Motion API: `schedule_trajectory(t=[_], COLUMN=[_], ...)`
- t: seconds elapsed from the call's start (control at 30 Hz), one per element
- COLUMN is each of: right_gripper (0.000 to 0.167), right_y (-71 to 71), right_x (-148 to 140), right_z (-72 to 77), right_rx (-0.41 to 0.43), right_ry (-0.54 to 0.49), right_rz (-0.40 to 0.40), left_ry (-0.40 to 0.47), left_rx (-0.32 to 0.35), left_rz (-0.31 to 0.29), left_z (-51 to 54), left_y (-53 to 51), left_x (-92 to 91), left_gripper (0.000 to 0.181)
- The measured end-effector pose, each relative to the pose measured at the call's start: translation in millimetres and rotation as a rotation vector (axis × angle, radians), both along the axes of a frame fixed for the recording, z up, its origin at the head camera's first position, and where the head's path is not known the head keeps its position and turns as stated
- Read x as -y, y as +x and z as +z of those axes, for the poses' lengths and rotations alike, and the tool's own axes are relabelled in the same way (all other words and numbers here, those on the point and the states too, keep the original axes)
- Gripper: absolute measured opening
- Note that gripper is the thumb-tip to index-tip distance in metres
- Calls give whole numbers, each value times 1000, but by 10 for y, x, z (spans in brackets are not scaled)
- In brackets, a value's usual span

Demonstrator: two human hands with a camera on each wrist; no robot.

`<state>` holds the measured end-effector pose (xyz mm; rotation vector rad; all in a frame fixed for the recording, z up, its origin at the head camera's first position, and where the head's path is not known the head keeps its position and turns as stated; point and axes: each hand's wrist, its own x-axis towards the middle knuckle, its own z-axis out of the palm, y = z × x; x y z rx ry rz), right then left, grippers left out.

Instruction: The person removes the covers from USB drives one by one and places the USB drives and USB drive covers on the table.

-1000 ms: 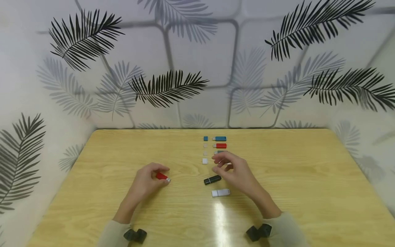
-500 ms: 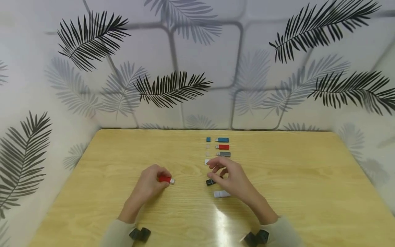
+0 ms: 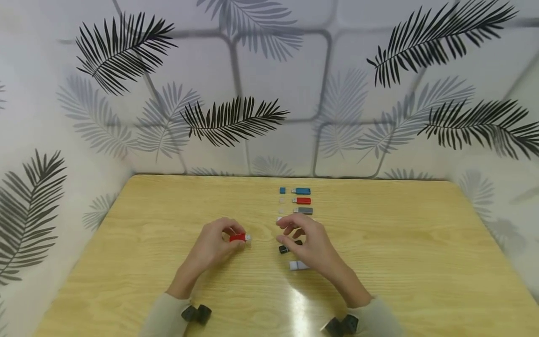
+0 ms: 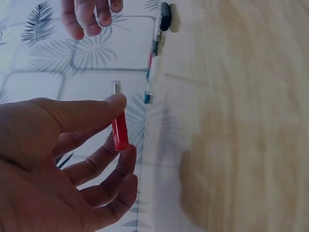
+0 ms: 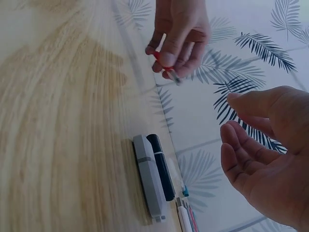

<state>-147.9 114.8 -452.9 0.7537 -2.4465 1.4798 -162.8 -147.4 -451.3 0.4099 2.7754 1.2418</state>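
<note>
My left hand [image 3: 216,243] pinches a red USB stick [image 3: 237,237] between thumb and fingers, above the table. Its bare metal plug [image 4: 117,87] points to the right in the head view. My right hand [image 3: 309,241] hovers over the table across from it, thumb and fingers apart, with nothing between them in the right wrist view. Under that hand lie a black USB stick [image 3: 284,249] and a white USB stick [image 3: 298,266], each partly covered by it in the head view. Both show whole or nearly so in the right wrist view.
Behind my right hand lie a blue stick [image 3: 302,191], another red stick [image 3: 303,201] and a grey stick [image 3: 305,211], uncapped. Left of them sit a blue cap [image 3: 282,190] and small clear caps. A patterned wall stands at the table's [image 3: 168,201] back edge.
My left hand has moved right with the red USB stick, its plug swinging to point right. My right hand has come slightly left and nearer, over the black and white sticks.
</note>
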Motion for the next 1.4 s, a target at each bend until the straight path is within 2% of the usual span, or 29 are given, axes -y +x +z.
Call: schedule_trajectory(t=[0.17, 0.27, 0.5, 0.77, 1.03, 1.23, 1.4], right_gripper=[25, 25, 23, 22, 15, 15, 12], right_y=[18, 24, 40, 60, 67, 51, 36], right_x=[39, 69, 166, 213, 208, 149, 88], right_z=[9, 2, -64, -127, -132, -140, -130], right_rx=[3, 16, 52, 117, 152, 181, 158], right_ry=[-48, -62, -47, -42, -82, -110, -120], right_rz=[22, 48, 89, 82, 53, 46, 36], left_ry=[87, 114, 130, 166, 169, 198, 258], left_rx=[32, 28, -15, -35, -73, -62, -12], left_rz=[-30, -34, -37, -102, -115, -121, -140], left_z=[74, 94, 65, 79, 55, 46, 37], left_y=[-5, 1, 37, 75, 119, 130, 116], left_x=[-55, -84, -99, -123, -206, -301, -370], left_gripper=[17, 18, 20, 20, 20, 21, 11])
